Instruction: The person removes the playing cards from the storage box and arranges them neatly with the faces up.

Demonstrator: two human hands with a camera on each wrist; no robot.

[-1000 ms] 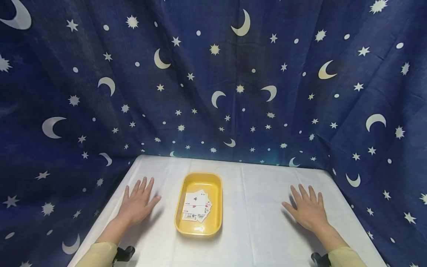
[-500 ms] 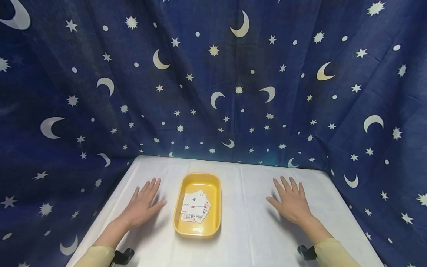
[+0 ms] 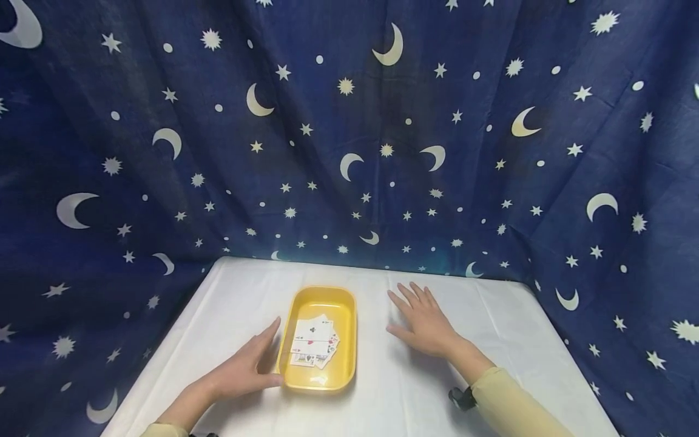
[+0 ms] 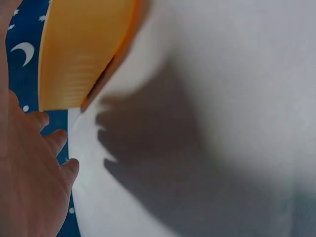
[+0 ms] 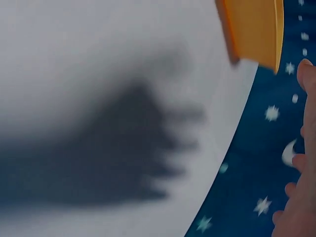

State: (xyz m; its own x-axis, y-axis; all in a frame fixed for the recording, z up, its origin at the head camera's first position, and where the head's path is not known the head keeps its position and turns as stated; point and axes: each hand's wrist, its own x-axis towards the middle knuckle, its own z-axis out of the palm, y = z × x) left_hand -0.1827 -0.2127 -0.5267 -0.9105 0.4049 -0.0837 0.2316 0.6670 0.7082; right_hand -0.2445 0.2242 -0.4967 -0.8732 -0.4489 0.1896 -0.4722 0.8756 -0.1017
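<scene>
A yellow rectangular tray (image 3: 347,340) with rounded corners stands left of the table's middle in the head view. Inside it lies a loose, overlapping pile of playing cards (image 3: 314,340), an ace of clubs uppermost. My left hand (image 3: 243,367) is at the tray's left side, thumb and fingers spread apart; the thumb tip is at the near left corner, and I cannot tell whether it touches. Right of the tray, with a gap between, my right hand (image 3: 426,325) hovers with spread fingers. Neither hand holds anything. Both wrist views show the tray's outer wall (image 4: 84,54) beyond the fingers.
White cloth (image 3: 519,364) covers the table. A dark blue curtain (image 3: 306,152) with moons and stars hangs behind the table and along both sides. Shadows of the hands fall on the cloth.
My left hand has moved right to the tray's left side and turned, its thumb lower. The right hand has come leftward toward the tray. The tray and cards keep their place on the table.
</scene>
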